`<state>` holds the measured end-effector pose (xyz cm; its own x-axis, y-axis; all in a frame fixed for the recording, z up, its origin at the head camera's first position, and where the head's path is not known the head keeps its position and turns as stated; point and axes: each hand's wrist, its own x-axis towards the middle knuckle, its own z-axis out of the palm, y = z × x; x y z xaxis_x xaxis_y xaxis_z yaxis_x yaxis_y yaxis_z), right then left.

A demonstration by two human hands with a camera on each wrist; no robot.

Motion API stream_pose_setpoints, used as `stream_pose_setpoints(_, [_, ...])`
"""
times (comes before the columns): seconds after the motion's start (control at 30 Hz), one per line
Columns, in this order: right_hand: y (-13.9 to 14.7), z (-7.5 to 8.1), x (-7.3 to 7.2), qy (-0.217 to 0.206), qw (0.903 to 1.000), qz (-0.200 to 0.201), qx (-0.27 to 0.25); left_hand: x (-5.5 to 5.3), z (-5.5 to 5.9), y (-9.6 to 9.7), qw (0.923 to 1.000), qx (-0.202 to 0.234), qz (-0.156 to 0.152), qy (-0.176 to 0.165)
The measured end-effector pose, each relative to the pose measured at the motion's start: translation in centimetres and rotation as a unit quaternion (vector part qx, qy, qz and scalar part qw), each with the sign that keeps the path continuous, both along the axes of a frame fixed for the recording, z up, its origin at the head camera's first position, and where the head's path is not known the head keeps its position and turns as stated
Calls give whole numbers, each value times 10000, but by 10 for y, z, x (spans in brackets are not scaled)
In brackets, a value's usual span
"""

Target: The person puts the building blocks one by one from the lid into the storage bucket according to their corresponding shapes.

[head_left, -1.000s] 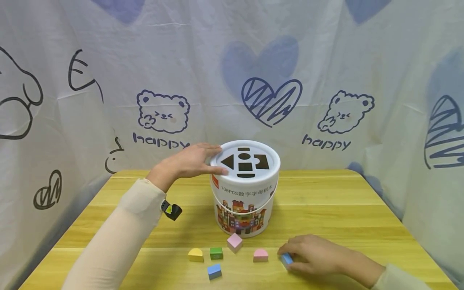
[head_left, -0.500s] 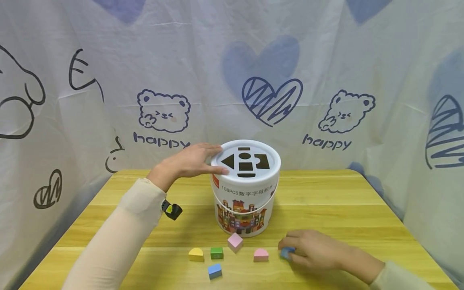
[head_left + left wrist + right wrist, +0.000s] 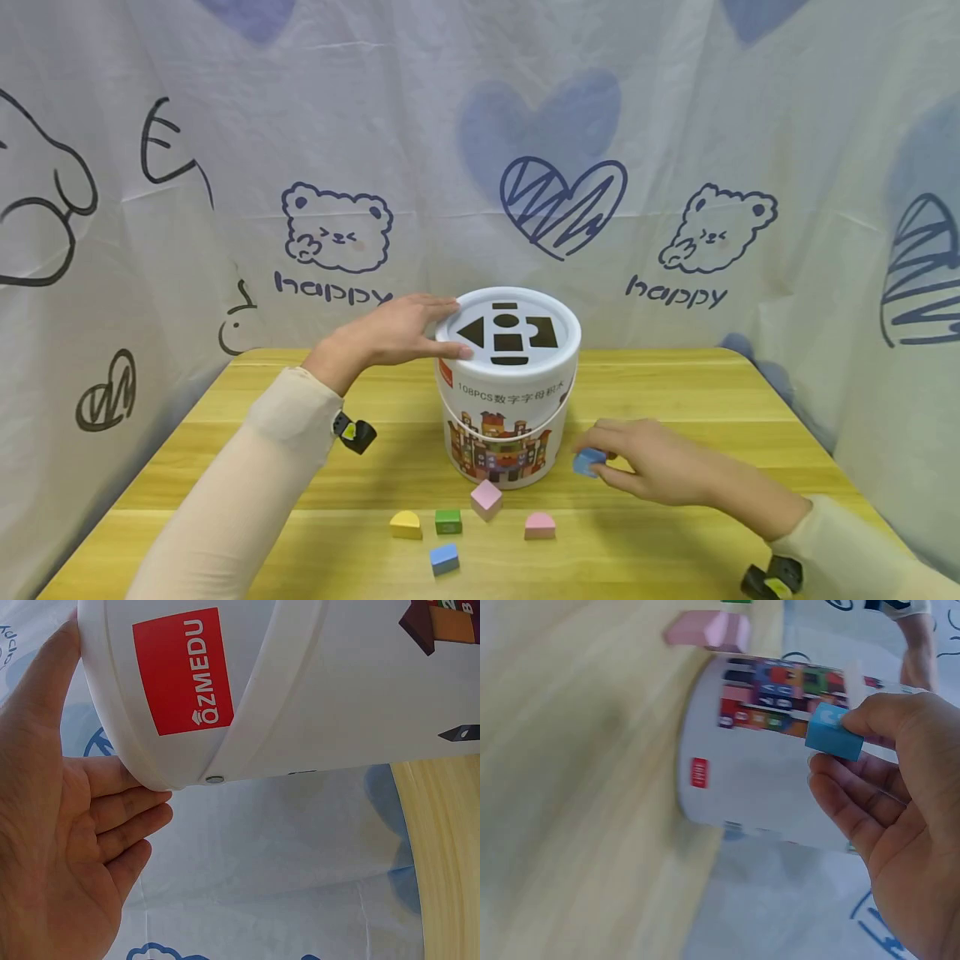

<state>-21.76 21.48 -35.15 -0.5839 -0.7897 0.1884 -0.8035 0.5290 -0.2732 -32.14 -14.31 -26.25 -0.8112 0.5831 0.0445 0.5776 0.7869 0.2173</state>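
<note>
A white toy-block bucket (image 3: 510,385) stands upright, its lid (image 3: 551,310) cut with dark shaped holes. My left hand (image 3: 393,333) rests on the lid's left rim, thumb on top. In the left wrist view, its fingers (image 3: 124,810) lie fairly straight against the rim. My right hand (image 3: 660,462) pinches a small blue block (image 3: 588,462) between thumb and fingers, off the table just right of the bucket. In the right wrist view, the blue block (image 3: 832,739) shows a pale mark under the thumb, and the other fingers are loosely bent.
On the wooden table (image 3: 675,383), in front of the bucket, lie a pink cube (image 3: 487,500), a green block (image 3: 448,522), a yellow half-round block (image 3: 406,525), a pink half-round block (image 3: 539,526) and another blue block (image 3: 444,560). A printed curtain (image 3: 450,250) hangs behind.
My right hand has picked the blue block up from the table and moved it forward, up beside the bucket. The left hand and the other blocks have stayed in place.
</note>
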Motion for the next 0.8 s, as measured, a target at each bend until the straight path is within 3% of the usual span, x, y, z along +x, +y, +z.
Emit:
stream_pose_setpoints(0.23, [-6,32,-5,357,9993,-57,-28,1,2,0,10000,7,-9,-21])
stream_pose_setpoints(0.5, [-7,65,-11,145,9994,-310,-8,2,2,0,9999,21,15,-98])
stream_pose_setpoints(0.8, [-12,95,-25,313,9978,76,-581,1,2,0,10000,-2,-3,-79])
